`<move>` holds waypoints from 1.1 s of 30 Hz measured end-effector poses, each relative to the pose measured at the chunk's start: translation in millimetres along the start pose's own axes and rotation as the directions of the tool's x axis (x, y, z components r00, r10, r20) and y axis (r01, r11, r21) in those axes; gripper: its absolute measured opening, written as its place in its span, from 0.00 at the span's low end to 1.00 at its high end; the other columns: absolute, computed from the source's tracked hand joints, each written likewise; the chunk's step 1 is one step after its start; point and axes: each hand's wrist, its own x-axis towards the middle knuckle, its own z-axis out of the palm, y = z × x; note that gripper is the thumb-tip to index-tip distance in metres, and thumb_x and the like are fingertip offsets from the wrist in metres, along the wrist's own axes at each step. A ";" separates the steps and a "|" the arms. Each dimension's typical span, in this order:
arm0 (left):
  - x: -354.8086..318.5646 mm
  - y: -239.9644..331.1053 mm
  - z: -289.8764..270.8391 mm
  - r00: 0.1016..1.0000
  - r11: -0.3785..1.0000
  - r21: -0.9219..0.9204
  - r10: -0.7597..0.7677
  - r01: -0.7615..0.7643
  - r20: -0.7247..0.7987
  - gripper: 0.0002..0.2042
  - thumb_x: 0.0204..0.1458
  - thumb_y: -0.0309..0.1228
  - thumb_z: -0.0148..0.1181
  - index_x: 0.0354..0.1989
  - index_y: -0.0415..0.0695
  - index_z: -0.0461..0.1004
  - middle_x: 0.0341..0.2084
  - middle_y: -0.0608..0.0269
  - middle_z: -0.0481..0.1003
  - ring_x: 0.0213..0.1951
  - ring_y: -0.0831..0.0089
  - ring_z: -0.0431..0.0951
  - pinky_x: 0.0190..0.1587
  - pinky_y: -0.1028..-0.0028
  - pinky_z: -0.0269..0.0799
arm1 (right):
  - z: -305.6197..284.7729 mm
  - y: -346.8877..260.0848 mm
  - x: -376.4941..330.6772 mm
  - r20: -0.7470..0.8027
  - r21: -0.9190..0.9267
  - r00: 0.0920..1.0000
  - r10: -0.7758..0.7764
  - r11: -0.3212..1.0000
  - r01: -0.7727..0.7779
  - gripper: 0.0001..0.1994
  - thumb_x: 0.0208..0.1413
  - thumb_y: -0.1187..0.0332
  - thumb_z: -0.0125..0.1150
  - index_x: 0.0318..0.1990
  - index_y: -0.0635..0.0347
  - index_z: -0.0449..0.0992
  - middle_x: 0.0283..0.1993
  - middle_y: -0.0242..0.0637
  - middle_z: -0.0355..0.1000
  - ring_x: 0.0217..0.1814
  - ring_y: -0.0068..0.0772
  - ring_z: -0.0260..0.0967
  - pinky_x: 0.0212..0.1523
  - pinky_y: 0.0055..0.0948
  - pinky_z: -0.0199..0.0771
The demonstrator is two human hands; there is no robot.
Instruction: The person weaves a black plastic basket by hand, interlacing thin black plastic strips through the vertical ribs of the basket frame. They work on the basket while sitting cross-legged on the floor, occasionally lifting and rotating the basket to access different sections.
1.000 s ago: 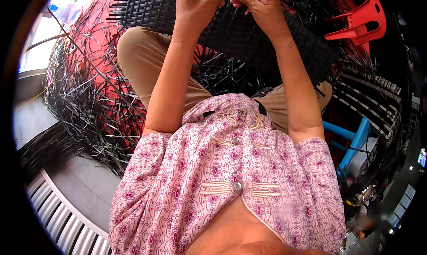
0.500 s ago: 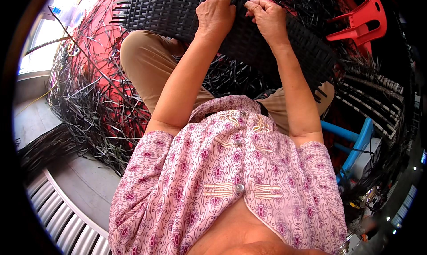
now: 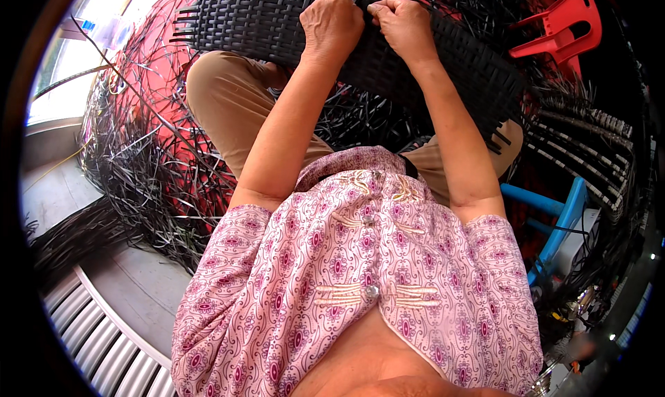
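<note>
The black woven panel (image 3: 242,26) lies slantwise across the person's lap, and both hands are over its middle. The left hand (image 3: 332,23) is clenched, knuckles up; whether it has a strip inside, I cannot tell. The right hand (image 3: 403,29), just beside it, pinches thumb and forefinger together above the weave — what sits between them is too small to make out.

Around the panel things are crowded. The left knee (image 3: 220,85) rises against its near edge, and the right knee (image 3: 509,144) shows by its right end. A tangle of loose black strips (image 3: 149,182) spreads to its left over a red surface (image 3: 166,96), with more strips in the gap on its near side. Beyond its right end is a red plastic chair (image 3: 564,26); nearer the person than that end are rows of pale-banded dark strips (image 3: 582,158) and a blue frame (image 3: 557,224). A ribbed pale grey seat (image 3: 111,348) is well apart from it, toward the lower left.

Counted: one panel, two hands, two knees, one red chair, one blue frame, one ribbed seat — the loose strips are too many to count.
</note>
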 end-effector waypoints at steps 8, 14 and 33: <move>-4.5 -5.5 0.5 1.000 0.997 -0.073 -0.012 0.012 -0.001 0.13 0.53 0.32 0.54 0.46 0.45 0.75 0.31 0.57 0.81 0.37 0.56 0.81 0.42 0.59 0.73 | 9.9 -15.3 11.5 0.055 -0.480 0.995 -0.086 0.872 0.101 0.12 0.52 0.61 0.58 0.33 0.59 0.82 0.35 0.51 0.79 0.40 0.54 0.78 0.44 0.47 0.78; -7.7 -6.3 1.4 0.998 0.991 -0.134 -0.017 0.008 -0.062 0.12 0.54 0.33 0.55 0.45 0.45 0.75 0.31 0.58 0.81 0.37 0.56 0.81 0.42 0.60 0.74 | 13.7 -23.5 21.7 0.106 -0.538 0.994 0.005 0.841 0.053 0.13 0.50 0.61 0.59 0.36 0.60 0.82 0.39 0.53 0.79 0.45 0.53 0.78 0.48 0.46 0.78; -34.8 2.8 6.7 0.982 0.940 -0.330 -0.140 0.092 -0.125 0.18 0.49 0.28 0.63 0.50 0.42 0.73 0.37 0.58 0.82 0.36 0.60 0.82 0.43 0.64 0.76 | 20.5 -15.3 27.6 0.119 -0.541 0.992 -0.044 0.835 0.102 0.12 0.52 0.59 0.64 0.36 0.56 0.84 0.38 0.49 0.79 0.44 0.52 0.78 0.46 0.44 0.78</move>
